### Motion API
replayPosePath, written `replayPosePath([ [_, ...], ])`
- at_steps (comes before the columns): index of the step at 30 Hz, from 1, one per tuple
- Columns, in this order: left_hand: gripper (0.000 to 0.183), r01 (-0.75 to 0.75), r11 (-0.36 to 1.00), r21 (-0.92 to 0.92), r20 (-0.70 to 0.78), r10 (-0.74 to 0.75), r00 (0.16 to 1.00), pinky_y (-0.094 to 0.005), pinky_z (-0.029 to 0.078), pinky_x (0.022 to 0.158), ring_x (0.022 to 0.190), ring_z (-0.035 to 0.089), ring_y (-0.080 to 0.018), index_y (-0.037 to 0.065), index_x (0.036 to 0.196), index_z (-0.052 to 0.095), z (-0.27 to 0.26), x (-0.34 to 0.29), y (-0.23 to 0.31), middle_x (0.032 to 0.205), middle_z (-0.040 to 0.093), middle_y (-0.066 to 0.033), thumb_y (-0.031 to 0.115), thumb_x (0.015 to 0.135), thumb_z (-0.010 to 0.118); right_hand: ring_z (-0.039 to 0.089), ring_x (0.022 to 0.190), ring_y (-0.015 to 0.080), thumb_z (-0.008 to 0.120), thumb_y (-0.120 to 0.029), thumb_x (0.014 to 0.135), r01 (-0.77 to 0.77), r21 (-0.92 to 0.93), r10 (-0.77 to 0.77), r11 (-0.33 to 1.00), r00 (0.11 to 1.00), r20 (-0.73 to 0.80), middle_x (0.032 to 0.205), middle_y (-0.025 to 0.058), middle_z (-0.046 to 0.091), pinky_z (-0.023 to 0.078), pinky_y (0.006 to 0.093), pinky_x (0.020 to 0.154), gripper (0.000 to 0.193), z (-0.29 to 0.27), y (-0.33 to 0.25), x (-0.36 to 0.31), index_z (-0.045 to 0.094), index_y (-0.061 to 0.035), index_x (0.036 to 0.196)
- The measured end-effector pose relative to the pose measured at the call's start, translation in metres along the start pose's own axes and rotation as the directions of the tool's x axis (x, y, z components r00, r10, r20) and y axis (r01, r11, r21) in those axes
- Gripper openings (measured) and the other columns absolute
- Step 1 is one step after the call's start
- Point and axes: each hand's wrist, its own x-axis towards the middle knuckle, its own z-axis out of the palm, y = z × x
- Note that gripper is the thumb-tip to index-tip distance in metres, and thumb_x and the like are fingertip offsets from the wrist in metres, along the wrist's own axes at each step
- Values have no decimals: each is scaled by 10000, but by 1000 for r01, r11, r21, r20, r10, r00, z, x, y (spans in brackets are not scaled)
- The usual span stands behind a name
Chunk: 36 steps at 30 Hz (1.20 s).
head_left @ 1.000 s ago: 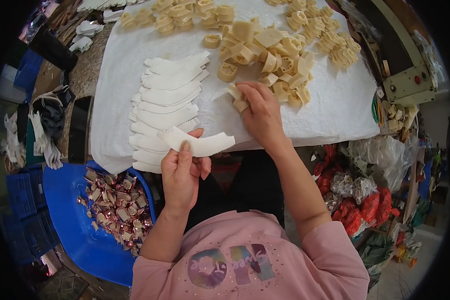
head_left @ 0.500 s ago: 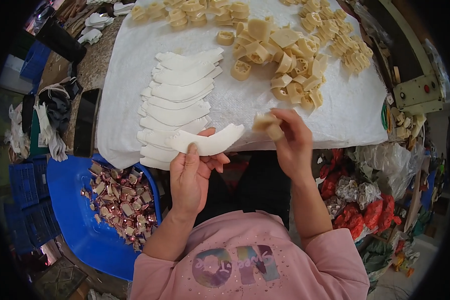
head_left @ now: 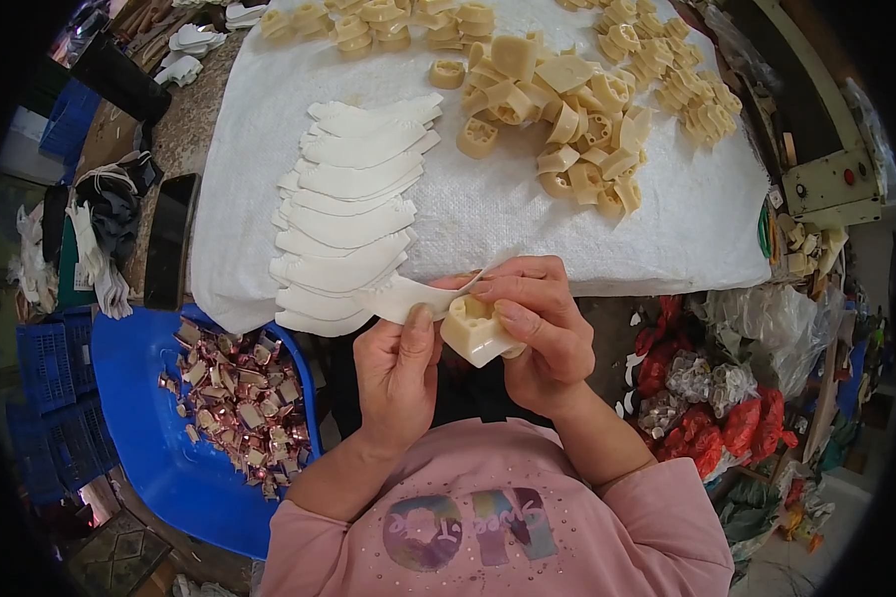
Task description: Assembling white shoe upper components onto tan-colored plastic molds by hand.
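One table point(head_left: 204, 111) spreads out beyond both hands, most of it under a white sheet point(head_left: 488, 224). Left of the left hand and lower than the sheet sits a blue tub point(head_left: 174, 497) with small shiny pieces point(head_left: 244, 398) heaped in it. Past the right hand, on the sheet, lies a loose pile of cream blocks point(head_left: 567, 119); just beyond the left hand, curved white strips point(head_left: 348, 219) overlap in a row. Farther out to the left of that hand is a dark phone point(head_left: 172, 244).

The step in hand looks like bringing one strip and one block together close in front of the body. To my eye, the next move calls for lining up the strip's edge with the block's side while neither slips.

The left hand point(head_left: 398, 373) is pinched nearly closed, thumb flat on the near face of the held strip point(head_left: 396, 297), which runs behind the block toward the right hand. The right hand point(head_left: 551, 338) is curled, thumb on the held block point(head_left: 478, 340), whose hollow side faces up; its forefinger lies by the strip's raised far end. Whether strip and block press together, I cannot tell.
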Motion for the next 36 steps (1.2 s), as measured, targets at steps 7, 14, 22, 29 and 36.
replayPosePath([
  [7,358,-42,990,132,6,41,999,-271,440,798,943,541,-139,-107,1178,503,6,-2,1,1113,578,-137,162,991,357,556,870,301,630,131,630,-13,-51,14,999,1000,25,1012,129,603,474,352,729,466,-3,2,1,571,-43,1058],
  [14,437,-73,942,329,35,65,997,-343,429,951,1126,519,-245,-148,1207,442,-1,-6,-5,1239,500,-215,216,1002,311,489,769,248,664,-11,609,62,-335,-39,940,996,77,905,56,605,334,392,725,418,-2,6,0,579,-64,1015],
  [22,369,-158,771,617,58,156,986,-248,440,768,902,548,-142,-128,1138,520,-11,-1,18,1032,590,-145,181,979,395,482,793,213,675,-77,608,37,-411,13,911,993,117,868,-8,593,261,405,754,269,-8,1,6,611,-115,866],
  [29,214,-213,653,727,30,279,960,-202,280,506,586,367,-30,-72,985,614,-7,2,14,713,530,17,100,931,500,478,777,193,651,-53,590,19,-575,213,818,918,335,746,-13,461,247,428,757,239,-12,-18,22,603,-139,807],
  [36,184,-411,394,822,240,415,877,-243,377,548,609,483,-130,-59,986,609,-9,5,1,759,564,-95,56,912,486,452,757,200,622,-14,574,17,-586,282,810,865,415,730,5,416,246,431,752,217,-10,-17,21,566,-128,750],
])
